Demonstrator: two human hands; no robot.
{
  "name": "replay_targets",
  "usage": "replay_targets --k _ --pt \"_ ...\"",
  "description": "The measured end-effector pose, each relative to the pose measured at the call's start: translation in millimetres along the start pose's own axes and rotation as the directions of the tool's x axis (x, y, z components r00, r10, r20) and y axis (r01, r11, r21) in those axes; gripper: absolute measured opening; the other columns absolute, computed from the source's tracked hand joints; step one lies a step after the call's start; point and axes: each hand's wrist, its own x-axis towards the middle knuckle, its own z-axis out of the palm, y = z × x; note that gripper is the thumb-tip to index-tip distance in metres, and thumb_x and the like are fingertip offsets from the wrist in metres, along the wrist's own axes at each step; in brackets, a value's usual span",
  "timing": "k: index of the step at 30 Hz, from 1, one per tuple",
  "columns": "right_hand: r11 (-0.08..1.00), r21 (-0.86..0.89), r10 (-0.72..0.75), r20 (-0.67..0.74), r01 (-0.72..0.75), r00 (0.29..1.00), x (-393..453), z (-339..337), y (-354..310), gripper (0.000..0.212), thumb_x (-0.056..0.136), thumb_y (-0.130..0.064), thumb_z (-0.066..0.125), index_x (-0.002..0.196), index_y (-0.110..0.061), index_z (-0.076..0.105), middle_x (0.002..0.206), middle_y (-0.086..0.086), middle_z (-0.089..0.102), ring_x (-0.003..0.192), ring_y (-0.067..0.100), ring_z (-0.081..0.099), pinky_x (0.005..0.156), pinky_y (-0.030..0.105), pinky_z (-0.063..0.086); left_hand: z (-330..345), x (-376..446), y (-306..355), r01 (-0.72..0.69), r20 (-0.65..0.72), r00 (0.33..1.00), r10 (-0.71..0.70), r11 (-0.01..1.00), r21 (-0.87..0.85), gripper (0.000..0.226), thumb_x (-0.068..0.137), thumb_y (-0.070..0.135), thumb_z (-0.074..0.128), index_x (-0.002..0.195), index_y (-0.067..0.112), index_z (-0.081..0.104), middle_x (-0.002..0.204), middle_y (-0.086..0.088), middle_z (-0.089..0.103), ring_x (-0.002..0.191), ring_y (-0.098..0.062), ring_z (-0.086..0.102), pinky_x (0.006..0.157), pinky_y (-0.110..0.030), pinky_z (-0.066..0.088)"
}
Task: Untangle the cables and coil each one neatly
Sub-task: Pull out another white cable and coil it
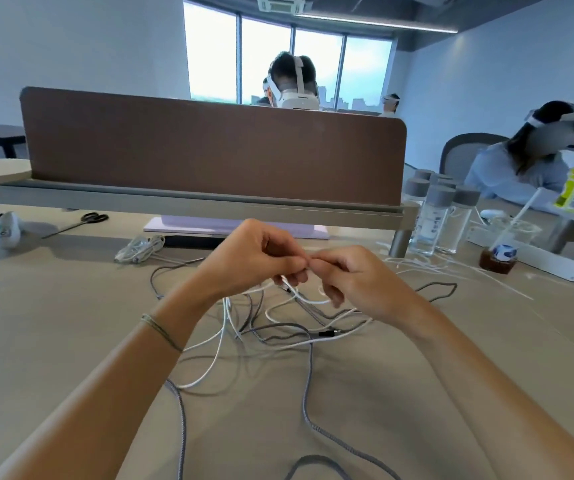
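Above the table (53, 323), left hand (251, 258) and right hand (355, 282) each pinch the white cable (308, 301).

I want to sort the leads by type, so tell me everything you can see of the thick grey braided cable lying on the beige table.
The thick grey braided cable looks woven, matte and flexible. It lies loose and uncoiled on the beige table, snaking from the tangle beneath the hands down toward the near edge in wide curves. In the tangle it crosses the thin white cables. Grey loops also reach out to the left and right of the hands, though whether they belong to this cable is unclear. Neither hand visibly grips it. No plug on it is clearly visible.
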Motion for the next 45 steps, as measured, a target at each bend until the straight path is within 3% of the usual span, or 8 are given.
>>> replay_targets --k 3,8,12,14,25,32,39,45 --pt "0.997 -0.034 0.069 0.140 -0.065 0.988 2.3 -3.5 1.4 0.028 0.104 -0.019 0.054 0.088 -0.013 0.077 0.053 -0.007 0.042 0.054 0.016 0.037 0.057 0.035 0.032 -9.9 -5.1 0.6 0.002 0.132 0.991 -0.029 0.979 0.203 0.010 0.085 -0.003 0.073 0.090 0.005 0.077 0.073 -0.007 0.076 0.067 -0.025 0.073 0.070 -0.032 0.059" --pt "0.997 0.053 0.045 0.298 -0.063 0.953 2.4 0.4 -12.2 0.028 0.101 -0.001 0.052 0.102 -0.011 0.078 0.058 0.004 0.047 0.057 0.019 0.039 0.057 0.032 0.029 -31.4 -13.0 15.6 0.086 0.261 0.952 -0.158 0.960 0.267 0.012 0.089 0.002 0.071 0.097 0.009 0.076 0.074 -0.006 0.076 0.066 -0.019 0.071 0.069 -0.028 0.059" --pt "0.907 -0.418 0.041 0.207 0.050 0.978 -0.5 16.3 -26.9 0.024 0.095 -0.012 0.060 0.091 -0.025 0.080 0.050 -0.013 0.052 0.054 0.000 0.052 0.055 0.016 0.036 -16.2 -19.5 17.9 0.052 0.268 0.938 -0.219 0.854 0.517 0.009 0.094 0.024 0.066 0.090 0.023 0.074 0.066 0.003 0.070 0.060 -0.008 0.061 0.062 -0.023 0.049" --pt "0.855 -0.517 0.055 0.175 0.044 0.983 -7.5 20.4 -33.6 0.021 0.095 -0.019 0.060 0.092 -0.028 0.078 0.058 -0.014 0.053 0.059 0.003 0.052 0.060 0.027 0.042 -10.4 -25.6 15.5 -0.002 0.254 0.951 -0.177 0.817 0.577 0.017 0.094 0.022 0.064 0.080 0.025 0.073 0.062 0.007 0.062 0.057 -0.007 0.051 0.058 -0.022 0.040" --pt "0.785 -0.615 0.115 0.259 0.072 0.959 -60.0 9.9 -40.7 0.022 0.103 -0.020 0.049 0.095 -0.026 0.069 0.063 -0.015 0.048 0.066 0.000 0.045 0.057 0.017 0.031 -1.4 -85.0 5.2 -0.059 0.143 0.988 -0.059 0.710 0.702 0.026 0.095 0.020 0.055 0.073 0.032 0.060 0.066 0.018 0.059 0.067 -0.008 0.055 0.061 -0.028 0.040" --pt "0.555 -0.827 0.018 0.124 0.093 0.992 -71.2 41.8 -48.4 0.029 0.093 -0.030 0.039 0.105 -0.028 0.065 0.085 0.001 0.063 0.081 0.030 0.056 0.061 0.033 0.027 49.4 -95.8 9.8 -0.060 0.170 0.977 -0.133 0.587 0.808 0.019 0.103 0.035 0.043 0.103 0.026 0.059 0.095 -0.003 0.067 0.088 -0.028 0.061 0.064 -0.034 0.035" --pt "0.665 -0.746 0.101 0.120 0.023 0.988 -73.7 35.3 -13.2 0.012 0.091 -0.021 0.048 0.089 -0.028 0.057 0.081 -0.005 0.059 0.079 0.024 0.058 0.062 0.034 0.036 26.6 -101.9 -11.2 -0.057 0.075 0.997 -0.011 0.539 0.840 0.020 0.102 0.032 0.040 0.082 0.031 0.040 0.083 0.003 0.065 0.077 -0.028 0.059 0.065 -0.039 0.048" --pt "0.680 -0.730 -0.146 -0.047 0.066 0.988 -73.8 46.9 -7.7 0.012 0.080 -0.023 0.041 0.081 -0.026 0.053 0.058 0.001 0.060 0.056 0.031 0.054 0.052 0.032 0.032 38.1 -104.6 -11.3 0.016 0.058 0.994 -0.096 0.636 0.771 0.027 0.106 0.040 0.033 0.095 0.027 0.054 0.083 0.005 0.063 0.075 -0.021 0.056 0.065 -0.038 0.045"
